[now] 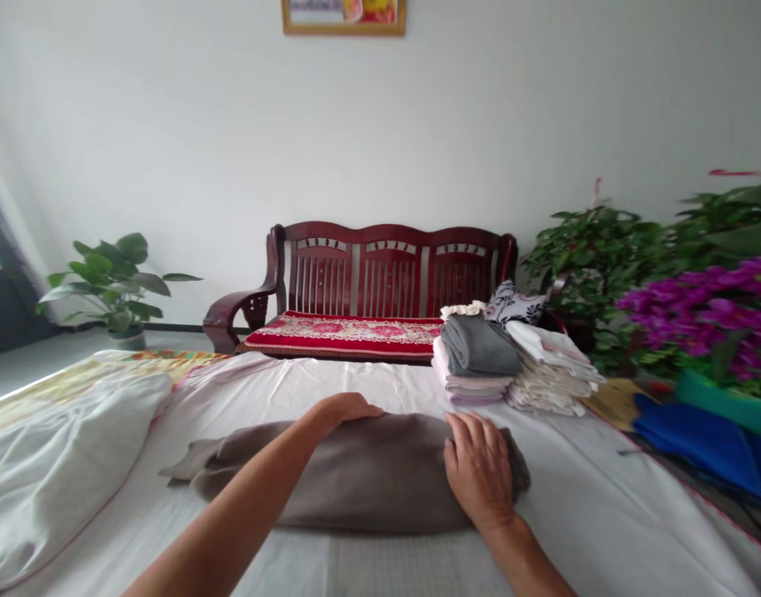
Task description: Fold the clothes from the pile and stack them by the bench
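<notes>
A grey-brown folded garment [380,481] lies lengthwise across the white sheet in front of me, its left end loose and uneven. My left hand [349,406] reaches over to its far edge near the middle. Most of that hand's fingers are hidden, so whether they grip the cloth does not show. On the right part of the garment rests my right hand [480,468], palm down, its fingers stretched towards the far edge. The garment's right end sticks out past this hand.
Folded clothes [480,352] and a white folded stack [551,369] stand at the far right. A pale grey cloth [75,456] spreads at the left. Blue fabric [704,448] and purple flowers [716,311] are at the right edge. Behind stands a wooden bench [390,265].
</notes>
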Motion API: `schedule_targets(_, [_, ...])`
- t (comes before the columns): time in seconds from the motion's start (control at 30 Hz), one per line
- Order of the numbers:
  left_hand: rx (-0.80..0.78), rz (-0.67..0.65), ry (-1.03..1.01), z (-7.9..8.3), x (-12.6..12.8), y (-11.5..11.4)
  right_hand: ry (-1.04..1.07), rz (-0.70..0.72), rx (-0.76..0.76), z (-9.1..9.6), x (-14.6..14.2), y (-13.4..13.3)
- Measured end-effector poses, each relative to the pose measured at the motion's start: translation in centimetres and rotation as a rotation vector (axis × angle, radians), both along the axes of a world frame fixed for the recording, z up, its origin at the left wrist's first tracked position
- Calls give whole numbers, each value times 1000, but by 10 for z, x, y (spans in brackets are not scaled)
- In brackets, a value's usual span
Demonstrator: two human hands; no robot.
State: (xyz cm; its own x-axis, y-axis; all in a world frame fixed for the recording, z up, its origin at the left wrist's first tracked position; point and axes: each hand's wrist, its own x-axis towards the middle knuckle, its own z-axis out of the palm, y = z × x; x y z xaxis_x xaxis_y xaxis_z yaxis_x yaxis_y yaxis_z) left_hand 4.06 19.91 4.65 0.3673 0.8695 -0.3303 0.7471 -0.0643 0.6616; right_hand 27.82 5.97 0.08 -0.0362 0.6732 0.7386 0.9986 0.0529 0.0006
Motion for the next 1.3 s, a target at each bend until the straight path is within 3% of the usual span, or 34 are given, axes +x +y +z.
schedule_targets(0.1, [-191, 81, -149, -8, -4, -2, -7, -28, -10, -3, -1, 1])
schedule_targets(0.23, [-12, 56, -252, -24, -4, -3, -53, -60, -90, -10, 1, 4])
schedule_targets(0.43, [194, 138, -93, -39, 3, -2, -102, -70, -185, -15, 6, 8])
schedule_targets(0.53, [235, 172, -26, -42, 5, -2, -21, -144, -184, 3, 14, 8])
schedule_targets(0.63, [237, 177, 0, -43, 6, -1, 109, -318, -240, 33, 31, 6])
schedule_targets(0.73, [216, 175, 6, -45, 8, 0, 233, -450, -468, 57, 51, 5])
schedule_targets(0.83, [198, 170, 10, -47, 9, 2, 350, -484, -720, 66, 64, 3])
schedule_targets(1.03, [196, 189, 28, -49, 11, 4, 568, -322, -682, 55, 65, 11])
schedule_targets(1.17, [196, 226, 47, -48, 13, 3, 696, -292, -665, 40, 71, 20])
schedule_targets(1.3, [212, 253, 62, -47, 14, -1, 864, 23, -387, 20, 83, 26])
